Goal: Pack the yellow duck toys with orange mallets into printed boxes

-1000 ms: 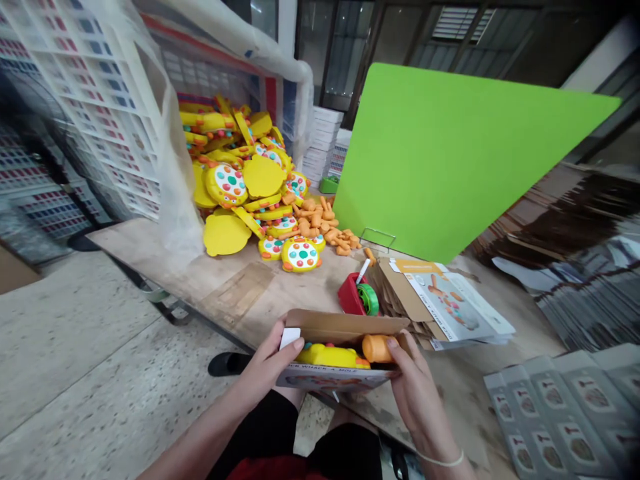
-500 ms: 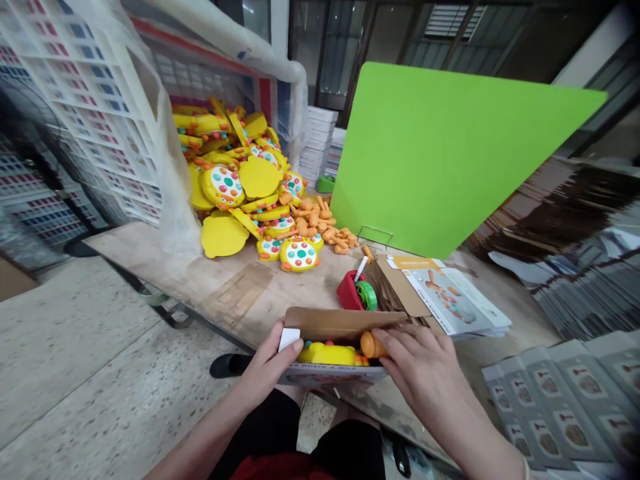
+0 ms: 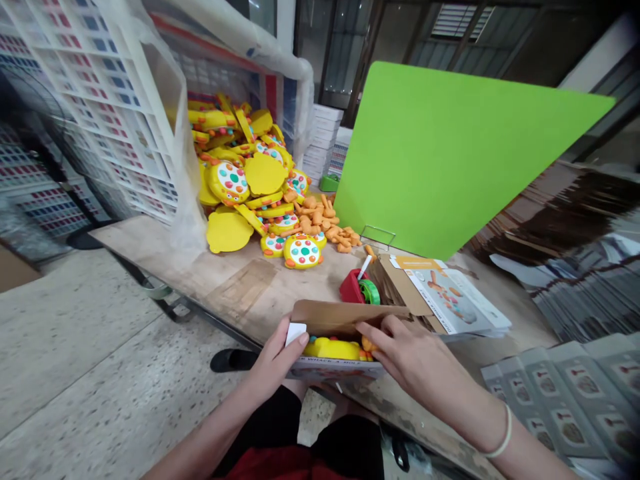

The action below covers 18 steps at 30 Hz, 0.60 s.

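Note:
An open cardboard box [image 3: 335, 369] printed "Whack-A-Mole" is held near the table's front edge, its brown flap standing up at the back. Inside lies a yellow whack-a-mole toy [image 3: 331, 348], partly hidden by the box wall. My left hand [image 3: 281, 357] grips the box's left end, thumb beside a small white side flap. At the other end, my right hand [image 3: 417, 353] has its fingers on an orange toy mallet [image 3: 369, 344], low inside the opening. Most of the mallet is hidden by the fingers and the box.
Yellow toys [image 3: 265, 175] spill from a plastic-wrapped crate, with loose orange mallets [image 3: 323, 217] beside them. A red tape dispenser [image 3: 351, 287] sits behind the box. Flat printed cartons [image 3: 450, 300] lie to its right. A green board [image 3: 450, 160] stands at the back.
My right hand has pushed the orange mallet lower into the box, so less of it shows. My left hand keeps its hold on the box. The view has shifted slightly.

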Tool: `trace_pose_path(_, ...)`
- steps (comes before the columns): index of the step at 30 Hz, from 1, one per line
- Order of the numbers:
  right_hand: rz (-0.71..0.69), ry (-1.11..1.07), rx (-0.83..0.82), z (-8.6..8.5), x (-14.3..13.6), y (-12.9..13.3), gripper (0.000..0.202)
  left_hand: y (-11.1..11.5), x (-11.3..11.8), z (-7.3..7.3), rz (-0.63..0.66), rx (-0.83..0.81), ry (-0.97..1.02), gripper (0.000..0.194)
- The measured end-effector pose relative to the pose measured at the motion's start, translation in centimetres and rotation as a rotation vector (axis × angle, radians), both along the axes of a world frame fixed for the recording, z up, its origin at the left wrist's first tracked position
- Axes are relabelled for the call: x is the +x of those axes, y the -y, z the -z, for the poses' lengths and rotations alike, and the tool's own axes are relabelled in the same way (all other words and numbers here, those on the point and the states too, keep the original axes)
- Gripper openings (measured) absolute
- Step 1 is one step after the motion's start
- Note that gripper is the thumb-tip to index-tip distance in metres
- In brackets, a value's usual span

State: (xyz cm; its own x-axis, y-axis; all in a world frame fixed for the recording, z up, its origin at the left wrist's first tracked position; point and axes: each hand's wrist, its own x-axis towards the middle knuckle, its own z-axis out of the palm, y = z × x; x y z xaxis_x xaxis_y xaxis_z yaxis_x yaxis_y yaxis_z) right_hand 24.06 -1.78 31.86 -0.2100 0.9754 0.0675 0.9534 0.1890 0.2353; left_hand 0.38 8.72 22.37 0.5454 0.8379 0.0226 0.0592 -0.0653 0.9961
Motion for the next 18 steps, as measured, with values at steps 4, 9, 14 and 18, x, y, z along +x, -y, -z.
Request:
trace_pose_path(4, 0.025, 0.076, 0.027, -0.32, -0.23, 0.05, 0.018, -0.06, -0.1, 0.01, 0.001, 0.01, -0.014, 0.047)
trace_pose_path(9, -0.008, 0.036, 0.027, -0.45, 0.31, 0.47, 0.019, -0.11, 0.07, -0.64, 0.003, 0.008, 0.013, 0.044)
trace_pose_path(14, 0.023, 0.009, -0.022, -0.11, 0.57, 0.27, 0.017, -0.26, 0.27, -0.67, 0.008, 0.015, 0.016, 0.047)
trace_pose_path(18, 0.02, -0.203, 0.004, -0.21, 0.55, 0.13, 0.022, -0.26, -0.13, 0.11, -0.024, 0.093, 0.042, 0.062)
